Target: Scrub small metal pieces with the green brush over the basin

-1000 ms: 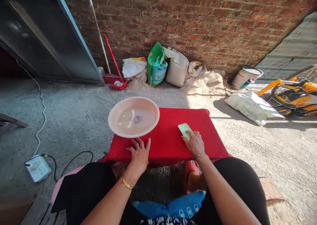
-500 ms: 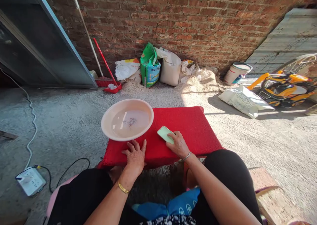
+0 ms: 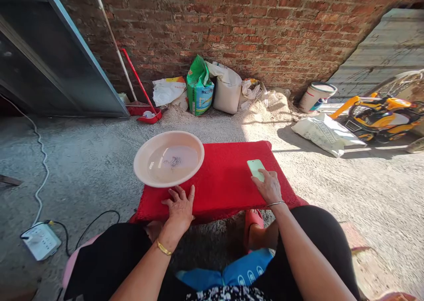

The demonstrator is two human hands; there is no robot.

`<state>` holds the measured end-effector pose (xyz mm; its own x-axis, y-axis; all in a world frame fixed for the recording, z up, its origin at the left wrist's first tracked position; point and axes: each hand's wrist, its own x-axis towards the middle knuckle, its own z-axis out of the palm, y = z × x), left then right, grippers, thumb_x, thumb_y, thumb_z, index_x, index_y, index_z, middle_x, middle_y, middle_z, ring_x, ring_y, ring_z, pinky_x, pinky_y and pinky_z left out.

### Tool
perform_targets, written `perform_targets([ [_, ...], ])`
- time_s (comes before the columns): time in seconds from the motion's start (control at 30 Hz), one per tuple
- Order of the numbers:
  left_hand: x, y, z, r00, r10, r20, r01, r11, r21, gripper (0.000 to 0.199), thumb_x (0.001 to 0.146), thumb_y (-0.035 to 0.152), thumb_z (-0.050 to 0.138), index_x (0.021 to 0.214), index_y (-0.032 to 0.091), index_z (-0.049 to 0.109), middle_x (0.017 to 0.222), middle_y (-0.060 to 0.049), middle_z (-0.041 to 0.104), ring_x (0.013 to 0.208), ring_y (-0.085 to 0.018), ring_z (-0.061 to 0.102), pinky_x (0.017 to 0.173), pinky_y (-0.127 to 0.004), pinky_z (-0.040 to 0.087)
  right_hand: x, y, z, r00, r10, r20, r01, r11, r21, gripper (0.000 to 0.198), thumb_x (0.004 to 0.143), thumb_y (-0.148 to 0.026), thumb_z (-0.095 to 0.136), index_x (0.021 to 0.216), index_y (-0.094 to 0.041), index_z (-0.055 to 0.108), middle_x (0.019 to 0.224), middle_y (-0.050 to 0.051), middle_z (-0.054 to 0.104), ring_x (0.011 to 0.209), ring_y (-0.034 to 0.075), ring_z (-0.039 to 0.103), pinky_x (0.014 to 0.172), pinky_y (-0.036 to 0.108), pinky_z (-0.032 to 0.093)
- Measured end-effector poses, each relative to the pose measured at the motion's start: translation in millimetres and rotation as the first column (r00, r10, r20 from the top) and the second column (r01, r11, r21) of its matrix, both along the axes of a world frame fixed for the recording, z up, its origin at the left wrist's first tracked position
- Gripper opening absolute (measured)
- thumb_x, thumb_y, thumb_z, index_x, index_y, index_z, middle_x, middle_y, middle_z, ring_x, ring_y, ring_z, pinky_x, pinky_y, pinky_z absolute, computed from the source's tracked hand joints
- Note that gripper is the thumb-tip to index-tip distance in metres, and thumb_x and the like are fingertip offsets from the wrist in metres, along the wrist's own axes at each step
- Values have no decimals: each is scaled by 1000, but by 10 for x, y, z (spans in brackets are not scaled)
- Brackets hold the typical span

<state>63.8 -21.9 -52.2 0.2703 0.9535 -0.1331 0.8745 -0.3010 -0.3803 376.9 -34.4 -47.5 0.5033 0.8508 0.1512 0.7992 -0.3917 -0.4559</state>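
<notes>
A red cloth (image 3: 228,168) covers a low table in front of my knees. My right hand (image 3: 269,186) grips a flat pale green oblong (image 3: 255,167) with rounded corners and a small dark dot near its far end. It lies on or just above the cloth's right half; its underside is hidden, so I cannot tell its exact kind. My left hand (image 3: 180,204) rests with fingers spread on the cloth's near left part. Just beyond those fingertips, a pale pink basin (image 3: 142,173) of water sits on the table's left end, a dark pattern showing at its bottom.
Against the brick wall stand a green sack (image 3: 200,89), a white sack (image 3: 228,93) and a red dustpan (image 3: 150,118). A bucket (image 3: 318,97) and an orange ride-on toy (image 3: 384,115) are at right. A power strip (image 3: 41,241) lies on the left floor.
My right hand has moved to the right across the red cloth with the pale green oblong, which now points more straight ahead. My left hand has stayed in place.
</notes>
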Motion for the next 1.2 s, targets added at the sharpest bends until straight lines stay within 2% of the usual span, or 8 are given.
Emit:
perform_targets([
  [0.17,-12,-7,-18,1000,-15,24,15,1000,9,108,57,47,77,145,23,20,139,-31,33,121,-54,34,78,-67,37,-570,162,-202,914,402,-44,-383,895,228,35,75,-34,63,107,-19,61,103,9,49,95,21,52,85,35,46],
  [0.37,-2,-16,15,997,-1,77,3,1000,-20,108,57,42,79,145,23,19,140,-33,31,122,-56,33,80,-70,35,-978,149,-259,765,642,-51,-618,754,221,34,75,-28,65,107,-21,59,112,9,48,100,19,51,88,33,45],
  [0.5,-4,-13,20,997,-7,75,9,1000,-15,108,57,43,79,145,23,19,140,-33,31,122,-56,33,80,-69,36,-873,158,-232,852,523,-10,-518,847,116,32,77,-32,65,107,-20,61,109,9,50,98,20,52,85,33,45],
  [0.67,-10,1,-28,998,1,60,-1,1000,-9,109,56,46,79,145,24,19,140,-33,31,121,-56,33,79,-69,36,-496,140,-104,980,193,44,-189,979,-78,37,81,-45,59,111,-24,61,108,8,50,93,21,55,72,31,46],
  [0.83,-1,8,-47,1000,6,16,-6,1000,-4,111,55,50,78,145,25,18,140,-32,32,122,-55,33,79,-68,37,-43,49,43,990,-137,18,138,977,-165,45,80,-52,56,116,-24,60,108,10,49,95,24,56,75,35,45],
  [0.93,3,4,-31,1000,2,-1,-2,1000,-5,111,55,51,77,145,25,18,139,-32,33,121,-55,35,78,-67,38,57,48,68,978,-206,-4,203,967,-152,48,79,-52,56,116,-22,60,107,11,49,92,24,56,77,36,45],
  [1.07,-7,-2,-20,1000,-5,-1,5,1000,10,109,57,49,77,145,25,17,140,-31,32,121,-54,35,78,-67,38,-216,135,-26,998,53,-29,-53,998,14,41,78,-45,60,110,-19,61,104,10,50,92,22,55,80,35,46],
  [1.2,-32,3,-36,999,-1,33,2,1000,-16,109,58,47,76,146,25,16,141,-31,29,123,-54,33,80,-68,37,-697,217,-183,880,475,16,-471,866,170,34,80,-36,61,110,-21,59,110,9,49,97,19,53,84,32,46],
])
